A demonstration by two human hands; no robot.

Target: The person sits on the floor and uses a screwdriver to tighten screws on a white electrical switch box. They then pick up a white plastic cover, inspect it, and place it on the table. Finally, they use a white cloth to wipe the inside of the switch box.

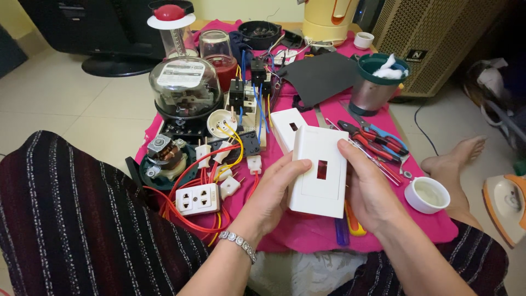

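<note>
Both my hands hold a white rectangular switch box (320, 183) with a small slot in its face, above the pink cloth (307, 233). My left hand (274, 192) grips its left edge, thumb on the front. My right hand (367, 189) grips its right edge, thumb near the top corner. A second white cover plate (285, 125) lies just behind the box. Red and blue pliers (375, 140) lie to the right of my right hand.
A white double socket (198, 199) with red wires lies left of my left hand. A glass-domed electric meter (183, 87), a small motor (163, 153), blender jars (216, 49), a metal cup (372, 87), a white bowl (427, 194) and an iron (507, 205) surround the cloth.
</note>
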